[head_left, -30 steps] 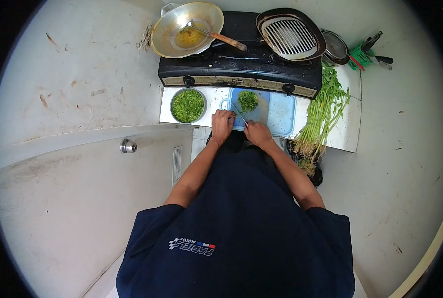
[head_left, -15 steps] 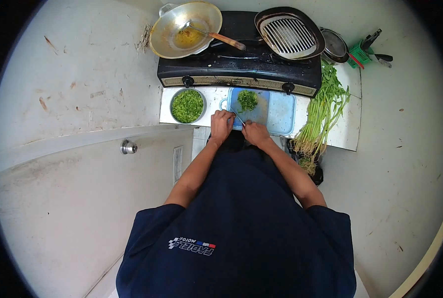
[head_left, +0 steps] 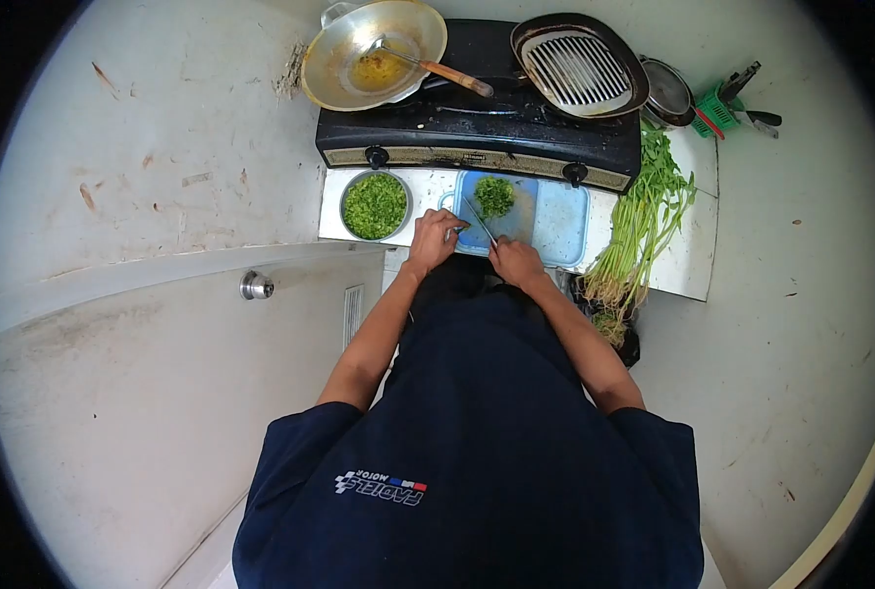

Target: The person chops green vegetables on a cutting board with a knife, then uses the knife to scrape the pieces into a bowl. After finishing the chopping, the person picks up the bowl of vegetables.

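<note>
My right hand (head_left: 518, 262) is closed around the handle of a knife (head_left: 477, 220), whose blade points up and left over the blue cutting board (head_left: 559, 224). At the board's left edge, my left hand (head_left: 435, 241) has its fingers curled on a small bit of greens (head_left: 462, 229), mostly hidden by the fingers. A heap of chopped greens (head_left: 494, 196) lies on the board just beyond the blade. Left of the board, a round bowl (head_left: 407, 218) is filled with finely chopped greens (head_left: 375, 205).
A long bunch of leafy stems with roots (head_left: 644, 221) hangs over the counter's front edge at right. Behind stands a black two-burner stove (head_left: 467, 142) with a wok (head_left: 325, 74), a wooden-handled ladle (head_left: 457, 79) and a grill pan (head_left: 577, 74). A green basket (head_left: 714, 106) holds utensils.
The knife blade has swung away from my left fingers, leaving a gap between them. My left hand has shifted slightly left and down, my right hand slightly right. The whole view has shifted a little.
</note>
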`<act>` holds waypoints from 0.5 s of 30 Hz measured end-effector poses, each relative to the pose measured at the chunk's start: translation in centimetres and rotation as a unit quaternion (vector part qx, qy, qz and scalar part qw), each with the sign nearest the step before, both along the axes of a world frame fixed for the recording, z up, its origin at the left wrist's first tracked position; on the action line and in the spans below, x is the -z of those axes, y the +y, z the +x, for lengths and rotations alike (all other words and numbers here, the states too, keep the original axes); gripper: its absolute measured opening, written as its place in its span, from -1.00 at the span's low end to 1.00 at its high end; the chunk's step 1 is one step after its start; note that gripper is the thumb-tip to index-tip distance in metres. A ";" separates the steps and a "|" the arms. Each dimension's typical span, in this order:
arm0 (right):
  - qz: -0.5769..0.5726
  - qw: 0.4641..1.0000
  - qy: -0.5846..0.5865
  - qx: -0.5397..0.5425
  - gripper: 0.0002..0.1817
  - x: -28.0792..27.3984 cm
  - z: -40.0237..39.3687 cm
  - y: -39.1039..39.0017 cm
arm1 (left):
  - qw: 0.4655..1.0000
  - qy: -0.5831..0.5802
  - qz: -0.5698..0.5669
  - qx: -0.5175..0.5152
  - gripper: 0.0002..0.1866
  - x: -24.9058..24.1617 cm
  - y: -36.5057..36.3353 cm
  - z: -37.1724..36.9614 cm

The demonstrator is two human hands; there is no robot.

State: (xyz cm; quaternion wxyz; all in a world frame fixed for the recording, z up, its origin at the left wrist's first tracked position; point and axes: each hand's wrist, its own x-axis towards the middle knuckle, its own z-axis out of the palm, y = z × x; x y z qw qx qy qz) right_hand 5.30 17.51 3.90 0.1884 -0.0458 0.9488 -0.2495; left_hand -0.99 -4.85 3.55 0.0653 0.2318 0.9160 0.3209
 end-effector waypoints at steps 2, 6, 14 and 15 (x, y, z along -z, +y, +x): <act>0.001 1.000 0.000 0.001 -0.57 -0.1 0.0 0.0 | 1.000 0.003 0.008 0.006 -0.69 0.7 -0.2 -0.5; 0.012 1.000 -0.010 0.000 -0.57 0.1 -0.1 -0.1 | 1.000 0.004 -0.002 0.015 -0.77 0.1 0.0 -0.7; -0.006 1.000 -0.014 0.008 -0.55 0.2 -0.1 0.1 | 0.999 0.005 -0.035 -0.009 -0.90 1.1 1.4 -0.9; -0.011 1.000 -0.010 0.009 -0.54 0.3 0.0 0.1 | 0.999 0.010 -0.035 -0.013 -0.92 1.2 1.6 -0.8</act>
